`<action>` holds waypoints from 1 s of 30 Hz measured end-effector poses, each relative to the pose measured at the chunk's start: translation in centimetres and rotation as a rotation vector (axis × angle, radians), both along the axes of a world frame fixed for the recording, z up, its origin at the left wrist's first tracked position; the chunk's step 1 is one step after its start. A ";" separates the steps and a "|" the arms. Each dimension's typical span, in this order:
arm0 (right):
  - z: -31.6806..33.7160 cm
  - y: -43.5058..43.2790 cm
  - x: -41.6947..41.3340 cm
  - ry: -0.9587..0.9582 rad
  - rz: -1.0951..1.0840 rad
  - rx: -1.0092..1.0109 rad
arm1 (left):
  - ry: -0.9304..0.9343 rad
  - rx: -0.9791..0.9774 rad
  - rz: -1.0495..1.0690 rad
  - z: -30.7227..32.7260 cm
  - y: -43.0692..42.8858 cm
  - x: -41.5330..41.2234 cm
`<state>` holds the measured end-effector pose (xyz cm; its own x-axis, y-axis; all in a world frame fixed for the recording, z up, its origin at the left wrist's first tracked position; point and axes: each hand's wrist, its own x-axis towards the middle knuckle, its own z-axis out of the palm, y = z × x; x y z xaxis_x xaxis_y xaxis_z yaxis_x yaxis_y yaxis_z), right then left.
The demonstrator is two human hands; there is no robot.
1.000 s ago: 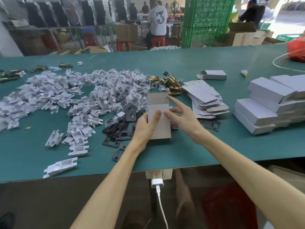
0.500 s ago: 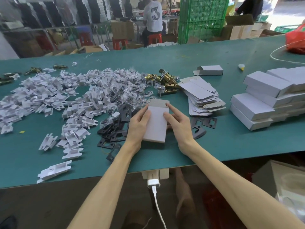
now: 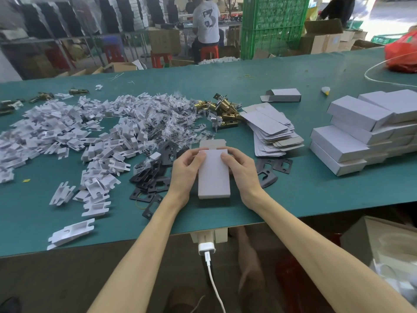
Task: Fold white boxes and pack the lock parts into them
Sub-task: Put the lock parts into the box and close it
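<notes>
A white box point(image 3: 214, 175) lies flat on the green table point(image 3: 316, 195) near the front edge, its far flap open and pointing away from me. My left hand point(image 3: 186, 170) grips its left side and my right hand point(image 3: 242, 170) grips its right side, thumbs on the top face. Black metal plates point(image 3: 155, 175) lie just left of it and more black plates point(image 3: 270, 170) to its right. Brass lock latches point(image 3: 223, 111) sit behind it. A heap of white plastic inserts point(image 3: 74, 136) and bagged screws point(image 3: 171, 123) spreads over the left.
Flat unfolded box blanks point(image 3: 273, 132) are stacked right of centre. Folded white boxes point(image 3: 365, 132) are piled at the right, and one open box point(image 3: 282, 95) lies further back. A red bag point(image 3: 401, 53) is at the far right. A charger point(image 3: 206, 248) hangs under the table edge.
The box was held upright off the table with its flap raised; now both hands have lowered it flat onto the table and shifted to grip its two sides.
</notes>
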<state>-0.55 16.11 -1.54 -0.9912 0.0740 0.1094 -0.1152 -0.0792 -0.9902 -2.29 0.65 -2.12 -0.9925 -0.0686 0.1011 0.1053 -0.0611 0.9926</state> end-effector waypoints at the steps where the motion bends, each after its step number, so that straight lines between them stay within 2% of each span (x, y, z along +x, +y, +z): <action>1: 0.0 0.0 0.0 -0.002 0.006 0.001 | 0.000 0.000 0.003 0.0 0.0 0.0; 24: -0.1 -0.3 -0.1 0.034 0.081 0.139 | -0.010 0.075 -0.075 0.1 -0.4 0.3; 30: -0.1 -0.2 -0.1 0.031 0.083 0.112 | -0.017 0.075 -0.120 0.3 -0.4 0.5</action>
<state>-0.66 15.95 -1.62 -0.9894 -0.0226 0.1431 -0.1436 0.0214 -0.9894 -1.83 0.28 -1.82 -0.9956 0.0435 0.0830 0.0758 -0.1464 0.9863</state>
